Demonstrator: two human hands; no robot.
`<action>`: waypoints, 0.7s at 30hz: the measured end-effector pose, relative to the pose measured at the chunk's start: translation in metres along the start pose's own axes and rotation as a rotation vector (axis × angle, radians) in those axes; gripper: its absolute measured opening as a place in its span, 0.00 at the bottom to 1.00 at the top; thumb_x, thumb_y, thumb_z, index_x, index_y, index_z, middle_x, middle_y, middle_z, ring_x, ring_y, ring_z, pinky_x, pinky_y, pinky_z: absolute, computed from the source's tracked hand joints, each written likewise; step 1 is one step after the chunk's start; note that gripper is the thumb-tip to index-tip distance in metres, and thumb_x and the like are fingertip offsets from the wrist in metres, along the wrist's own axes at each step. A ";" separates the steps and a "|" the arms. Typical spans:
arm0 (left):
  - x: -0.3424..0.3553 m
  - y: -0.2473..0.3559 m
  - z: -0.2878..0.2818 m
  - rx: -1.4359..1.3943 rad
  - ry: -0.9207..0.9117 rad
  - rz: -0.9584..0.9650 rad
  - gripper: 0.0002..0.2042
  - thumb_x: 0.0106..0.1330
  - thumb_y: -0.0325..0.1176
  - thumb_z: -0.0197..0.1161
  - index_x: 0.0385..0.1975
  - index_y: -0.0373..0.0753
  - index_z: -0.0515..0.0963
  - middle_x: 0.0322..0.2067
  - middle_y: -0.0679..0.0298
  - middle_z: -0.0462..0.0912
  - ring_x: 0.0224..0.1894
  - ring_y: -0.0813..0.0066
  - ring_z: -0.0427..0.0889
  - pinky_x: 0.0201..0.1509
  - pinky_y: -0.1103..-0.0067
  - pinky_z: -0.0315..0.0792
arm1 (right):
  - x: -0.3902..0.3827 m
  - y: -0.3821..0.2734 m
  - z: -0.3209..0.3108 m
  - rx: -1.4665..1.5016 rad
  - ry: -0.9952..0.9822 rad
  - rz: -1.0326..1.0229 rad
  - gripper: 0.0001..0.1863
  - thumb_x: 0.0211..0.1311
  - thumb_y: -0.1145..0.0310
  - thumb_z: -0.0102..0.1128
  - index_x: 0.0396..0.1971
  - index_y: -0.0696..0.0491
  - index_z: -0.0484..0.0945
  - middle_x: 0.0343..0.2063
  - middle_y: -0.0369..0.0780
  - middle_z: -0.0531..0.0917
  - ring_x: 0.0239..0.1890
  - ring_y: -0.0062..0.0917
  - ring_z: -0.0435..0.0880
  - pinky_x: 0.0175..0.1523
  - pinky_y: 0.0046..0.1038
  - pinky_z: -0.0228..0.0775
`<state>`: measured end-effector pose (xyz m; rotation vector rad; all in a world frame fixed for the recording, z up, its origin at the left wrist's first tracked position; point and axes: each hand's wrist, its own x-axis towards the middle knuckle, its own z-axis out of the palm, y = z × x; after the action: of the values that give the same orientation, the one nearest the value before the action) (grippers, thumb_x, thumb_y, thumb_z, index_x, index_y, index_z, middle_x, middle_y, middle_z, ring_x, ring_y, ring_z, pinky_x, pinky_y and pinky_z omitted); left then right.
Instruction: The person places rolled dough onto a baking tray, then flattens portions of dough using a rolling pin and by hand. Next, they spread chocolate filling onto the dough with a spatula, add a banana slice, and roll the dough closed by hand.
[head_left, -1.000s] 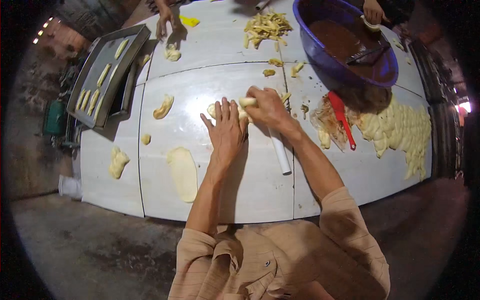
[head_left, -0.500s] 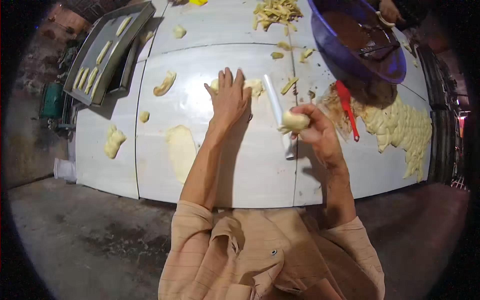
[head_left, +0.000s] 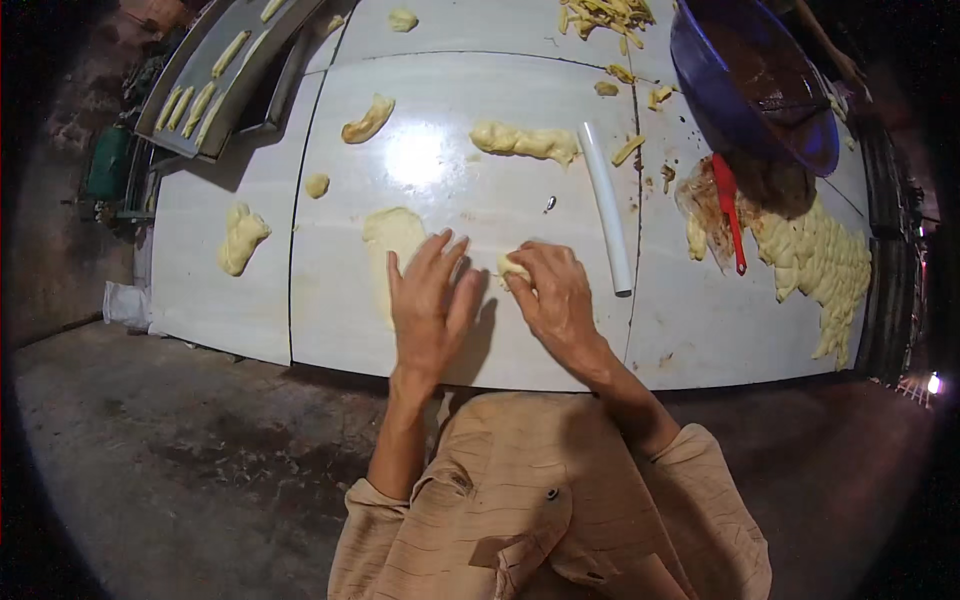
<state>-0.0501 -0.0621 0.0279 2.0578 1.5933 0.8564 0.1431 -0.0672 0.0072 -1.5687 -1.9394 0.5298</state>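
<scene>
At the near edge of the white bench [head_left: 330,330], both hands work side by side. The right hand [head_left: 555,300] is curled over a small dough lump [head_left: 512,266], which pokes out at its 10 o'clock, by the fingertips; the grip is partly closed round the lump, most of it hidden under the fingers, so how tight is unclear. The left hand [head_left: 430,305] lies flat and open, fingers spread toward 12 o'clock, holding nothing, just left of the lump; whether it touches the lump I cannot tell. A flattened dough sheet [head_left: 390,238] sits at the left hand's 11 o'clock, its lower part covered by the fingers. A white tube [head_left: 606,205] lies at 1 o'clock of the right hand, close but apart. A long dough piece [head_left: 525,142] is at 12 o'clock, well apart.

At 2 o'clock a red spatula [head_left: 729,210] lies on a smeared patch beside a mass of shaped dough [head_left: 820,265]. The blue bowl [head_left: 700,75] with brown filling is cut off by the top rim. The tray [head_left: 215,80] with dough strips at 10 o'clock is cut off too. The rim of the picture is dark and bent.
</scene>
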 end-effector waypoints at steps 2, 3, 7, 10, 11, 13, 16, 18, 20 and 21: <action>-0.015 0.007 0.004 0.009 -0.011 0.026 0.20 0.69 0.36 0.67 0.60 0.41 0.78 0.62 0.57 0.77 0.66 0.55 0.75 0.73 0.39 0.50 | -0.001 -0.003 0.000 0.044 0.022 0.040 0.19 0.63 0.65 0.65 0.53 0.54 0.80 0.49 0.47 0.82 0.52 0.46 0.80 0.56 0.43 0.73; -0.021 0.011 0.010 0.060 -0.056 0.090 0.20 0.67 0.35 0.67 0.59 0.41 0.78 0.61 0.58 0.78 0.65 0.55 0.75 0.73 0.40 0.51 | -0.001 -0.003 -0.001 0.089 0.049 0.081 0.21 0.63 0.64 0.66 0.55 0.54 0.79 0.51 0.47 0.81 0.54 0.44 0.79 0.57 0.43 0.72; -0.032 0.016 0.042 0.186 -0.190 0.188 0.28 0.67 0.40 0.65 0.67 0.41 0.71 0.69 0.57 0.70 0.73 0.56 0.67 0.75 0.38 0.45 | -0.013 -0.001 -0.011 0.092 -0.048 -0.013 0.30 0.69 0.56 0.61 0.65 0.57 0.71 0.63 0.50 0.75 0.66 0.44 0.72 0.68 0.49 0.61; -0.036 0.015 0.061 0.356 -0.341 0.185 0.38 0.67 0.51 0.60 0.75 0.41 0.59 0.77 0.55 0.57 0.79 0.54 0.55 0.75 0.34 0.38 | -0.030 0.013 -0.004 -0.019 -0.188 -0.077 0.38 0.70 0.44 0.56 0.68 0.58 0.69 0.70 0.50 0.70 0.75 0.43 0.63 0.76 0.59 0.42; -0.040 0.019 0.057 0.343 -0.365 0.146 0.40 0.67 0.51 0.61 0.76 0.39 0.58 0.77 0.54 0.56 0.79 0.53 0.55 0.74 0.33 0.38 | -0.036 0.016 -0.007 -0.147 -0.209 -0.120 0.40 0.69 0.41 0.55 0.69 0.58 0.68 0.70 0.50 0.70 0.75 0.43 0.63 0.75 0.62 0.40; -0.045 0.017 0.053 0.347 -0.363 0.135 0.44 0.65 0.53 0.62 0.76 0.36 0.55 0.77 0.49 0.55 0.78 0.50 0.55 0.71 0.29 0.37 | -0.045 0.021 -0.011 -0.270 -0.224 -0.165 0.44 0.66 0.36 0.54 0.70 0.56 0.67 0.71 0.49 0.69 0.76 0.43 0.62 0.73 0.71 0.35; -0.051 0.022 0.049 0.370 -0.370 0.096 0.42 0.65 0.54 0.63 0.75 0.36 0.60 0.77 0.53 0.56 0.79 0.55 0.52 0.73 0.31 0.33 | -0.049 0.016 -0.012 -0.301 -0.217 -0.136 0.43 0.66 0.37 0.55 0.70 0.55 0.68 0.71 0.48 0.69 0.76 0.43 0.62 0.73 0.70 0.36; -0.053 0.017 0.050 0.440 -0.387 0.127 0.41 0.67 0.56 0.62 0.75 0.37 0.60 0.77 0.52 0.56 0.79 0.53 0.51 0.73 0.31 0.33 | -0.048 0.016 -0.014 -0.286 -0.213 -0.108 0.39 0.65 0.42 0.60 0.68 0.54 0.70 0.70 0.49 0.69 0.75 0.44 0.62 0.73 0.69 0.38; -0.052 0.016 0.049 0.366 -0.364 0.154 0.41 0.69 0.58 0.60 0.75 0.37 0.60 0.77 0.51 0.56 0.79 0.52 0.51 0.72 0.31 0.33 | -0.047 0.025 -0.021 -0.258 -0.180 -0.127 0.36 0.65 0.47 0.64 0.67 0.53 0.72 0.70 0.50 0.68 0.75 0.44 0.61 0.74 0.68 0.39; -0.051 0.015 0.048 0.347 -0.379 0.166 0.40 0.71 0.58 0.58 0.74 0.36 0.59 0.75 0.46 0.57 0.78 0.46 0.53 0.69 0.28 0.38 | -0.046 0.039 -0.019 -0.160 -0.088 -0.079 0.33 0.64 0.52 0.66 0.65 0.53 0.73 0.70 0.50 0.67 0.75 0.46 0.60 0.74 0.67 0.40</action>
<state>-0.0152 -0.1122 -0.0088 2.4380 1.4501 0.2190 0.1909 -0.1043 -0.0124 -1.5817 -2.1473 0.4263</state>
